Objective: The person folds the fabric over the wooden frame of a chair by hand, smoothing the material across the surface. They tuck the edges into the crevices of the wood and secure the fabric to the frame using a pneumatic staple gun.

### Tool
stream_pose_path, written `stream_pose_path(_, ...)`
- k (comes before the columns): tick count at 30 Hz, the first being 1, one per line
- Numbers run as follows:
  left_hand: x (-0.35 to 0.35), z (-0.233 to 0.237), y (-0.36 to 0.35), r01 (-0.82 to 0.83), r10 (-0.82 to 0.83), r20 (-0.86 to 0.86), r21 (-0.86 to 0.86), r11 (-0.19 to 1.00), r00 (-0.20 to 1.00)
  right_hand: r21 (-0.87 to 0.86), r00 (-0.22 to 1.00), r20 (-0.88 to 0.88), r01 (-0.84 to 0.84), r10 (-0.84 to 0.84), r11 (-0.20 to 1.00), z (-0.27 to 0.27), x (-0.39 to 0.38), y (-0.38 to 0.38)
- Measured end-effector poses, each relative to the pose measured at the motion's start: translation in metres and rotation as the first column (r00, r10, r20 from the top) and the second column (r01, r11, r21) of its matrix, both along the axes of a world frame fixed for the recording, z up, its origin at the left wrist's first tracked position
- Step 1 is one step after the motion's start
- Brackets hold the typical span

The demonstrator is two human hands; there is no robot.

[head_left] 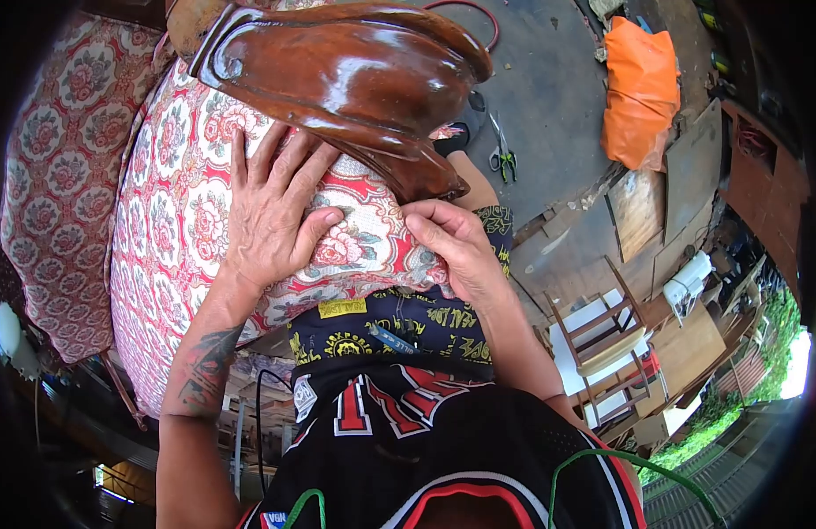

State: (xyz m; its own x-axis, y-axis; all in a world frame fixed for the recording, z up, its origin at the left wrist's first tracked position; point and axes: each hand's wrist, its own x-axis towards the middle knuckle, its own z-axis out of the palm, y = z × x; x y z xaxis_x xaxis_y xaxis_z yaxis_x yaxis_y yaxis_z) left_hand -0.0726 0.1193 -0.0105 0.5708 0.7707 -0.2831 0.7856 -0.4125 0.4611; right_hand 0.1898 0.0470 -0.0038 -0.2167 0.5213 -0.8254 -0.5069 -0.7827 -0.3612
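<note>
Red-and-white floral upholstery fabric [205, 225] covers the seat in front of me. My left hand [280, 207] lies flat on it, fingers spread, with the fingertips by the lower edge of a glossy brown carved wooden armrest [355, 66]. At the fabric's front corner, just below the pointed end of the wood, my right hand [452, 242] pinches the edge between thumb and fingers. How far the fabric is tucked under the wood is hidden.
Another floral-covered section [68, 194] stands at the left. Scissors with green-and-black handles [503, 163] lie on the floor beyond the armrest, near an orange bag [639, 93]. To the right are a wooden chair frame [598, 339] and wooden boards [637, 212].
</note>
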Motion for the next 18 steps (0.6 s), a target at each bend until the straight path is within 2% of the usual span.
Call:
stream_pose_path(2, 0.001, 0.001, 0.0, -0.012, 0.012, -0.009, -0.004, 1.0, 1.0, -0.034, 0.996, -0.043, -0.082, 0.081, 0.996, 0.005, 0.002, 0.003)
stream_pose_path(4, 0.0, 0.0, -0.001, -0.003, 0.003, -0.005, -0.001, 1.0, 1.0, 0.009, 0.993, -0.006, -0.114, 0.114, 0.993, 0.001, 0.002, 0.003)
stream_pose_path(6, 0.0, 0.001, -0.001, -0.016, 0.016, -0.003, 0.001, 1.0, 1.0, 0.084, 0.964, 0.048, -0.264, 0.261, 0.961, -0.006, 0.006, 0.0)
stream_pose_path(12, -0.003, 0.002, 0.0, 0.077, -0.075, -0.053, 0.041, 0.996, 0.996, 0.024, 0.962, -0.033, -0.269, 0.27, 0.963, -0.006, 0.017, -0.001)
stream_pose_path(13, -0.003, 0.003, 0.0, 0.07, -0.069, -0.045, 0.024, 0.997, 0.997, -0.03, 0.983, -0.065, -0.176, 0.174, 0.984, 0.001, 0.014, 0.005)
stream_pose_path(14, -0.004, 0.003, 0.0, 0.064, -0.064, -0.037, 0.008, 0.998, 0.997, -0.028, 0.984, -0.07, -0.165, 0.163, 0.986, 0.002, 0.011, 0.001)
stream_pose_path(16, -0.007, 0.0, -0.003, 0.092, -0.09, -0.055, 0.023, 0.995, 0.994, 0.072, 0.932, 0.32, -0.201, 0.168, 0.977, 0.005, 0.003, -0.007)
stream_pose_path(17, -0.009, -0.001, -0.004, 0.071, -0.071, -0.038, 0.0, 0.997, 0.997, 0.08, 0.772, 0.591, -0.345, 0.235, 0.935, 0.019, 0.0, -0.01)
stream_pose_path(18, -0.009, -0.002, -0.005, 0.051, -0.052, -0.02, -0.027, 0.998, 0.998, 0.179, 0.63, 0.759, -0.446, 0.165, 0.877, 0.026, -0.006, -0.019)
